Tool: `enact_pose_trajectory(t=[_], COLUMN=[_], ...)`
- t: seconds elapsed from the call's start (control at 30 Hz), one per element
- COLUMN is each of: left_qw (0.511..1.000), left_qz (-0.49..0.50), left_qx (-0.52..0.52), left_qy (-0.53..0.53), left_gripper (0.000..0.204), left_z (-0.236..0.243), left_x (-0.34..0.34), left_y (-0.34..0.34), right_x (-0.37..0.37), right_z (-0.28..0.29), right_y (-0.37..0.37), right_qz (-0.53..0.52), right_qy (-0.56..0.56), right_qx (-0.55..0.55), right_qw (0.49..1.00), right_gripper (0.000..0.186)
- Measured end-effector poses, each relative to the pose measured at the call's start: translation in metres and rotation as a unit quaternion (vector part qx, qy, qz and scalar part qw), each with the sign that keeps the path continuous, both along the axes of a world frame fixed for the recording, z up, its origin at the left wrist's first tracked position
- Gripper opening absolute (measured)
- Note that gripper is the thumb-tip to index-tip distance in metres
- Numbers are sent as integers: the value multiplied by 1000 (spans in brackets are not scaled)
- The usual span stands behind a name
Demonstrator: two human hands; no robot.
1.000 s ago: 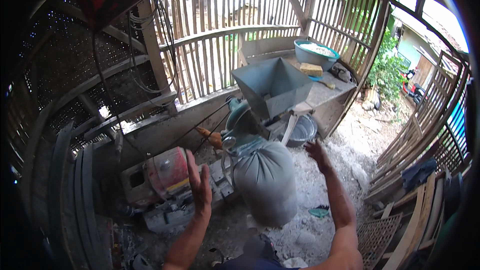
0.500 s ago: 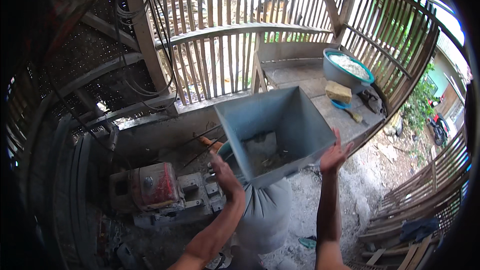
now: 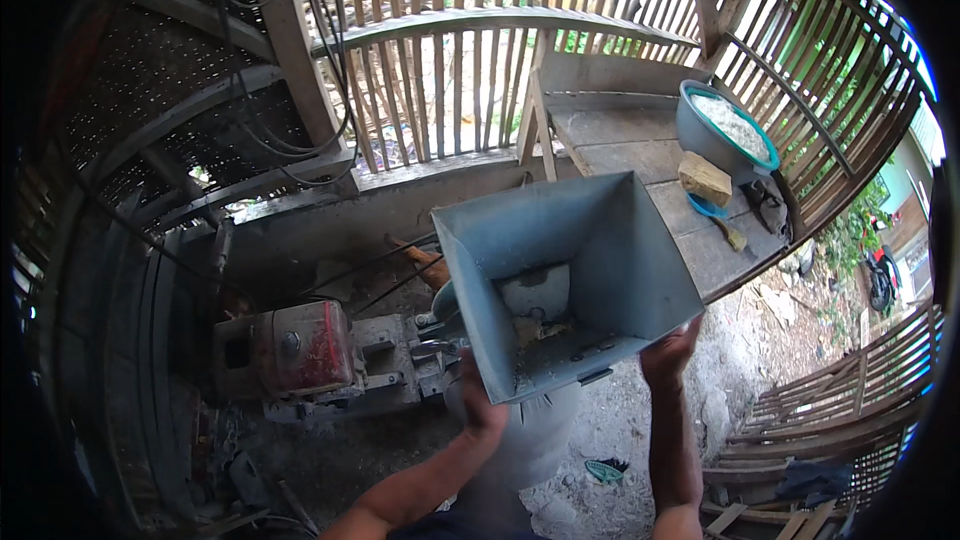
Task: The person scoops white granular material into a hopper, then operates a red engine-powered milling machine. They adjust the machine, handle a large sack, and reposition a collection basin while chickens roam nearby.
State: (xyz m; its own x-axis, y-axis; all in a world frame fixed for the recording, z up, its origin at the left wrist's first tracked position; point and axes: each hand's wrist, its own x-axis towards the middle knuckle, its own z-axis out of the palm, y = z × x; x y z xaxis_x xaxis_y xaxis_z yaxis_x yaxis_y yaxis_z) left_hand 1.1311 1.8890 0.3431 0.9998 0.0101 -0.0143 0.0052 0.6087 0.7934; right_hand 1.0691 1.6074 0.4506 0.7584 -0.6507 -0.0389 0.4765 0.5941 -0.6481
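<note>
- Between the two hands sits a grey metal hopper [image 3: 560,280], tilted so its open mouth faces up toward the camera.
- Left hand [image 3: 478,402] is clamped on the hopper's lower left corner; right hand [image 3: 668,352] grips the lower right edge, the two well apart.
- Half a second ago the hands were already reaching onto the hopper; a second ago both were spread in the air above a sack, touching nothing. Now the grip looks firm, so the hopper seems to be the thing being handled or steadied.
- Inside the hopper: a pale flap at the bottom and a thin scatter of light crumbs or grain; otherwise nearly bare.
- Below the hands, partly hidden, the grey sack [image 3: 530,430] hangs under the hopper.
- Left of the left hand stands a red engine [image 3: 300,345] on its frame.
- Beyond the right hand, on a wooden bench [image 3: 620,155], a blue-grey basin [image 3: 722,130] holds white grain, with a yellowish block [image 3: 704,178] just beside it.
</note>
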Motion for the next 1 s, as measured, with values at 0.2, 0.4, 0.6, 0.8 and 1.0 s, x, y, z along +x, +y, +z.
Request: enact_pose_trajectory(t=[0.2,0.4,0.6,0.8,1.0], left_qw=[980,970,953,928,942], left_qz=[-158,-195,-142,1,-22], left_qx=[-119,145,262,302,266], left_qy=[27,17,64,218,205], left_gripper=[53,48,46,37,33], left_z=[8,34,8,-26,-47], left_x=[-19,-53,-87,-117,-129], left_y=[7,59,127,188,199], right_x=[12,112,151,158,151], right_z=[145,148,36,11,-2], right_y=[14,100,110,84,76], right_qz=[-135,449,481,457,461], right_qy=[136,201,119,124,104], right_qx=[-651,-823,-866,-876,-872], right_qw=[734,284,63,96,127], right_gripper=[40,31,32,27,27])
